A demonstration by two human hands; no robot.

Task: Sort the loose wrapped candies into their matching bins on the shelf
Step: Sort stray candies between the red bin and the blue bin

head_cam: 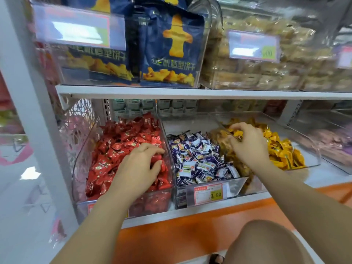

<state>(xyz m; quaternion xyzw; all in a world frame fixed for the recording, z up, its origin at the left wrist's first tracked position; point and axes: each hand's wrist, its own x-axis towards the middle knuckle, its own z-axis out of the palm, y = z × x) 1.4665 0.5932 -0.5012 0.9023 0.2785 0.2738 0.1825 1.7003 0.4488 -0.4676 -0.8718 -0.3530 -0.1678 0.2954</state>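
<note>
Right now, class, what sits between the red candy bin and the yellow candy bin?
Head view: the bin of blue-and-white candies, price tag on front.

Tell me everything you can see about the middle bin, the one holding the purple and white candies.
The middle bin is clear plastic, open-topped, upright on the lower shelf between the red bin and the yellow bin. Its front is filled with purple and white candies; the back is bare. A red and yellow price tag sits on its front wall. Neither hand touches it: the left hand grips red candies, the right hand pinches yellow candies.
</note>
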